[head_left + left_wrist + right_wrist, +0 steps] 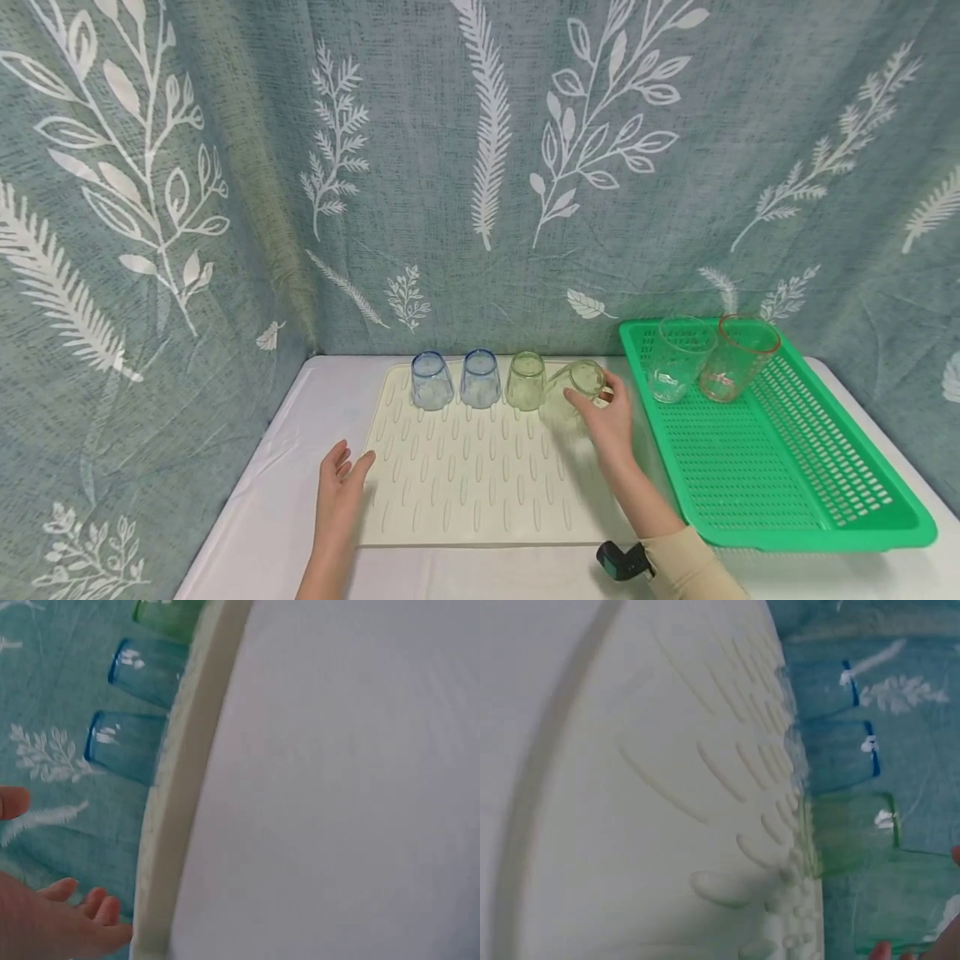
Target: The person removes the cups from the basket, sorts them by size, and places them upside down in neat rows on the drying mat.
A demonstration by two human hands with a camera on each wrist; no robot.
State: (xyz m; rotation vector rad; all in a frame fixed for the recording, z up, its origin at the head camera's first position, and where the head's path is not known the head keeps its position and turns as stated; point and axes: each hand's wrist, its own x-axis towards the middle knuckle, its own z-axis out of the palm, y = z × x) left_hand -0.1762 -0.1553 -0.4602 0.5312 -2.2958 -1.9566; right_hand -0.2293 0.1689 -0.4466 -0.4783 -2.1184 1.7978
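Note:
My right hand grips a pale green glass over the drying mat's back right corner. The glass tilts, its narrower end toward my palm and its wide end down to the left. Just left of it another green glass stands on the mat, narrow end up. Beyond that are two blue glasses, also narrow end up. My left hand hovers by the mat's left edge, thumb and fingers spread apart, holding nothing. In the left wrist view the left hand shows beside the mat's edge.
To the right stands a green plastic basket with slotted sides. At its back end are a clear glass and a red-rimmed glass, mouths up. A patterned curtain hangs behind the white-covered table.

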